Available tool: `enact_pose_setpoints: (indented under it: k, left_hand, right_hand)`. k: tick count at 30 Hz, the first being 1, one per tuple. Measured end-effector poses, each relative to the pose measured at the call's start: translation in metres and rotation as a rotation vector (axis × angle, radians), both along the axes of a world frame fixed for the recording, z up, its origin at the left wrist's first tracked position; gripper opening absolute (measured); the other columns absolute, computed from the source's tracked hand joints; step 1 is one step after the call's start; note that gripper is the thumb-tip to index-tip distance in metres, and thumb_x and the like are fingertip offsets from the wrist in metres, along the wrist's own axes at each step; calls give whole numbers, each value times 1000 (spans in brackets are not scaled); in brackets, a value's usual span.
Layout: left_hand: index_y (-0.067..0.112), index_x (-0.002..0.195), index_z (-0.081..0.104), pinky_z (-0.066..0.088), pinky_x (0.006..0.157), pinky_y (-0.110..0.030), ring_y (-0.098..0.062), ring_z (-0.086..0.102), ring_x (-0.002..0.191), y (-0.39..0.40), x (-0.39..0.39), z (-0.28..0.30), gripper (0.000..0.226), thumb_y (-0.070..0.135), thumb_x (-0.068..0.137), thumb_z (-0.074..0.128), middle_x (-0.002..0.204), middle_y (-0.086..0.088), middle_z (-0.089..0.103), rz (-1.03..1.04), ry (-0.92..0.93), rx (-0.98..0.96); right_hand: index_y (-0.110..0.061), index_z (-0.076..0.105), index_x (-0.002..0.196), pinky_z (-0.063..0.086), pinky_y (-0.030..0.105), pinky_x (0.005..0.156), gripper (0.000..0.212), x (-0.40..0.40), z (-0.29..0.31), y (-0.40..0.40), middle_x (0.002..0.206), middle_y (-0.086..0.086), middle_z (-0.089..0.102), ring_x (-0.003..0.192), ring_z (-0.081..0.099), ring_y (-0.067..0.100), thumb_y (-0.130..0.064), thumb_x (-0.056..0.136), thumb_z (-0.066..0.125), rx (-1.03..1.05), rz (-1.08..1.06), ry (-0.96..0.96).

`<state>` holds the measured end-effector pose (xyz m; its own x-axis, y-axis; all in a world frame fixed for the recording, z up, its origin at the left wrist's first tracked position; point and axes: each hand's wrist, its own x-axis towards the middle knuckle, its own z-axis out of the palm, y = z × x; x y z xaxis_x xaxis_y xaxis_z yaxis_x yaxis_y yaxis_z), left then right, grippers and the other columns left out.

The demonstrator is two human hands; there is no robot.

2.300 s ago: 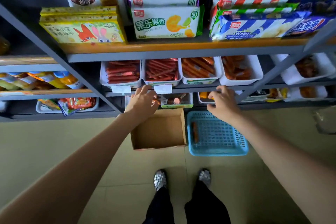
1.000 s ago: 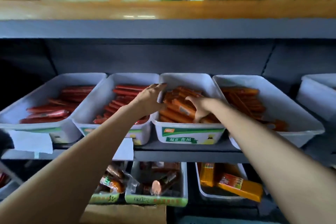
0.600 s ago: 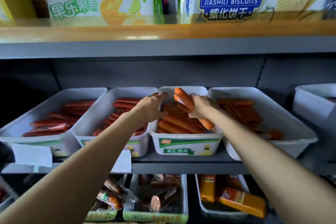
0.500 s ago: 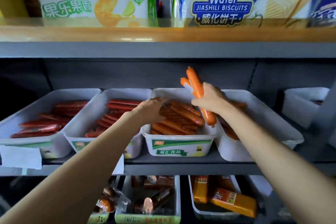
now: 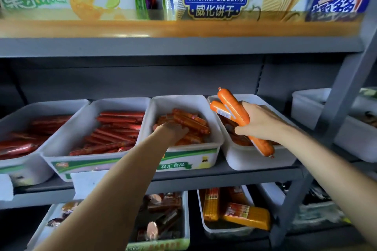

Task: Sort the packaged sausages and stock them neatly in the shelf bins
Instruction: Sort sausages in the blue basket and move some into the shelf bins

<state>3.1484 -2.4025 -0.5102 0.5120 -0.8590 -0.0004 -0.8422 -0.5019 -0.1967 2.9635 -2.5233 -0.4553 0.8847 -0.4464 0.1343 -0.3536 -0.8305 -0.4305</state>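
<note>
While your right hand (image 5: 263, 123) grips two orange sausages (image 5: 236, 112) above the fourth bin (image 5: 240, 156), fingers curled round them, your left hand (image 5: 173, 131) reaches down into the third bin (image 5: 183, 162), resting on the orange sausage sticks (image 5: 189, 122) heaped there; whether its fingers clasp any of them cannot be told. The pair you hold tilts, upper ends rising clear of the fourth bin's back rim, lower ends hanging just past its front rim. Four white bins stand side by side, walls touching, on the grey middle shelf (image 5: 224, 173). Left of the third bin, the second bin (image 5: 67, 150) holds red sausage sticks (image 5: 114, 132), and the first bin (image 5: 26, 167) beyond it holds darker red ones. Open room lies between the bin rims and the upper shelf edge (image 5: 183, 46) overhead. Right of the fourth bin, a slanted grey upright (image 5: 342, 91) crosses in front of another white bin (image 5: 310, 108), close to your right forearm. Below the third bin, lower bins hold yellow packs (image 5: 244, 215).
</note>
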Motion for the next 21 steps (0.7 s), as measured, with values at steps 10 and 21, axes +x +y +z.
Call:
enact_pose_setpoints:
  k: [10,21]
  left_hand:
    - [10,113,44,44,82,-35,-32,59,102,23,-34,48,60,41,71,74,104,-11,62,248,353,-792]
    - [12,78,58,48,61,-26,-10,55,55,94,-184,-174,20,30,79,66,61,1,58,360,1319,-226]
  right_hand:
    - [-20,45,129,40,9,52,58,-22,-3,4,105,4,58,78,55,6,-2,77,64,85,19,-195]
    - [-25,40,127,48,17,49,60,-132,-173,35,81,-4,62,55,60,3,10,83,60,736,-27,106]
